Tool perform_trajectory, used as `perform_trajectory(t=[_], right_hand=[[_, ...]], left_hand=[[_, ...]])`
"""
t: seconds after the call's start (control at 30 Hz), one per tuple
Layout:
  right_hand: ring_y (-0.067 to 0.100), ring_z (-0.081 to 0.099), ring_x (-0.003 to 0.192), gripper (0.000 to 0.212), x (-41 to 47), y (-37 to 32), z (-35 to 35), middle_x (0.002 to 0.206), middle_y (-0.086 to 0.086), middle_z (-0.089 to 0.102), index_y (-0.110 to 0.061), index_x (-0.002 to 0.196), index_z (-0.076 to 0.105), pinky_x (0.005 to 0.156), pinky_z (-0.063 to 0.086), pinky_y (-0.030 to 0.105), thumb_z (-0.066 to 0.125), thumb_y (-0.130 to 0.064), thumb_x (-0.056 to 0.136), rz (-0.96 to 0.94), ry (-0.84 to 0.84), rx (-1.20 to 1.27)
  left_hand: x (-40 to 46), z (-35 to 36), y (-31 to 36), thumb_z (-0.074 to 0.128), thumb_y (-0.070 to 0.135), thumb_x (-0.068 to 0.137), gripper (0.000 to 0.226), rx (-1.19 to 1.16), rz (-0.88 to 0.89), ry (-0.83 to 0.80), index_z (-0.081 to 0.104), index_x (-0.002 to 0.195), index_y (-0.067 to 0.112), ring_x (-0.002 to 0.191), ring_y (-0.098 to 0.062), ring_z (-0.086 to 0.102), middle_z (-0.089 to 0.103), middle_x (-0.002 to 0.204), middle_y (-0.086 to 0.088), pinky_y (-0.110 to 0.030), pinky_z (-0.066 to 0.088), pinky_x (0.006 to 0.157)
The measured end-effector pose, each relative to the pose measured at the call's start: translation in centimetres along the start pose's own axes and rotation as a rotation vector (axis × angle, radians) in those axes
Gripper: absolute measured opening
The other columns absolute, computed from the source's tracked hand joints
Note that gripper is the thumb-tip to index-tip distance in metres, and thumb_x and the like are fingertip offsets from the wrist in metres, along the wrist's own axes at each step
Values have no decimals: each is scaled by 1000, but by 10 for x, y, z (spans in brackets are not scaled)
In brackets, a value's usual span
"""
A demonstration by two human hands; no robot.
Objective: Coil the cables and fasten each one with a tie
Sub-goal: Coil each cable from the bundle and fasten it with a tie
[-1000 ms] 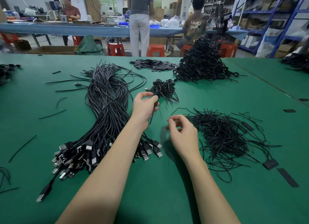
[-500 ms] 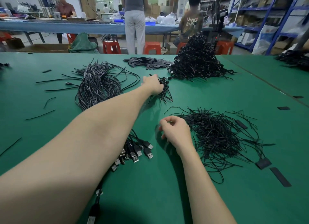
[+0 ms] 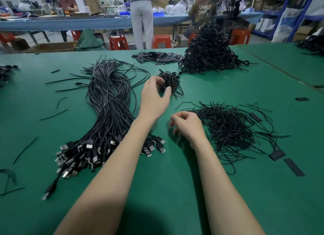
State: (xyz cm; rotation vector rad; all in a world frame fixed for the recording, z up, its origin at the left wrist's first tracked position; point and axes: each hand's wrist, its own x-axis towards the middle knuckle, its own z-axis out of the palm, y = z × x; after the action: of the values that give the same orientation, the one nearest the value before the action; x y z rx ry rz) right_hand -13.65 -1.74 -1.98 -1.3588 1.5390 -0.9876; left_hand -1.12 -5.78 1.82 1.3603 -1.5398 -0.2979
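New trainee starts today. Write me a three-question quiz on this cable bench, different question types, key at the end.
1. True or false: the left hand rests on the USB plugs.
2. Which lies nearest the right hand? A) loose ties B) tall coiled pile C) flat black strips
3. Fill in: the left hand's fingers curl at the small ___ of coiled cables.

Key: 1 false; 2 A; 3 cluster.

Blue workbench point(image 3: 70, 23), red stools point(image 3: 161, 41), possibly metal shelving point(image 3: 287, 12)
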Motion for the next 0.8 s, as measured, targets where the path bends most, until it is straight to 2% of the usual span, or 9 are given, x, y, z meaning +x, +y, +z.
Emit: perform_trajectory(t=[0.1,0.17,0.27,0.33,0.4,0.5,0.57,0.63,0.8], right_hand=[[10,64,49,14,-2,-1,-1,68,-9,75,-21,75,72,58,49,26,61,-23,84,-3,0,-3],[13,67,55,15,-3,-2,0,70,-5,76,-20,76,72,66,54,30,62,-24,86,-5,-9,-34],[22,72,79,15,-4,-6,2,80,-2,76,-22,79,72,81,57,36,62,-31,87,-60,-52,-240],[20,66,78,18,-6,-12,-1,75,-5,70,-25,72,67,76,53,32,65,-34,87,-100,-167,-397],[12,59,65,22,-9,-20,-4,63,-9,64,-28,64,66,63,47,28,73,-34,84,-115,-311,-483],[12,60,66,22,-13,-27,-4,58,-9,64,-27,64,66,64,48,29,78,-30,82,-142,-396,-589],[19,62,80,18,-15,-31,-4,73,-7,66,-25,75,61,75,53,34,75,-29,85,-190,-430,-678],[23,61,88,15,-16,-37,-6,88,0,65,-22,89,59,76,51,33,72,-30,88,-232,-468,-745],[19,64,88,25,-19,-43,-10,93,-2,70,-19,99,71,74,51,30,81,-34,81,-214,-534,-789]], left_hand=[[-26,-12,-3,62,27,94,8,-88,-130,-122,63,96,20,85,0,63,67,93,10,-8,44,76],[-32,-15,-4,61,29,95,9,-94,-157,-228,65,94,21,84,-6,67,71,90,8,-15,48,79],[-32,-16,-1,57,27,96,13,-126,-178,-318,66,90,21,84,-13,70,73,88,8,-28,53,83],[-32,-15,-1,56,26,95,14,-173,-210,-336,66,88,19,82,-16,71,74,87,8,-34,56,83],[-33,-15,-3,56,26,95,15,-175,-226,-342,67,86,20,80,-15,71,74,86,8,-34,56,82],[-37,-15,-8,55,30,97,18,-183,-240,-344,67,85,22,77,-9,71,74,86,10,-28,55,77],[-40,-15,-9,54,32,97,21,-176,-234,-345,68,84,24,73,-2,68,74,85,14,-17,50,67],[-41,-16,-7,53,32,97,22,-161,-227,-346,69,83,24,68,7,64,72,82,18,-5,41,58],[-40,-16,-2,52,33,99,25,-148,-189,-370,70,85,22,67,9,61,72,81,16,-1,37,59]])
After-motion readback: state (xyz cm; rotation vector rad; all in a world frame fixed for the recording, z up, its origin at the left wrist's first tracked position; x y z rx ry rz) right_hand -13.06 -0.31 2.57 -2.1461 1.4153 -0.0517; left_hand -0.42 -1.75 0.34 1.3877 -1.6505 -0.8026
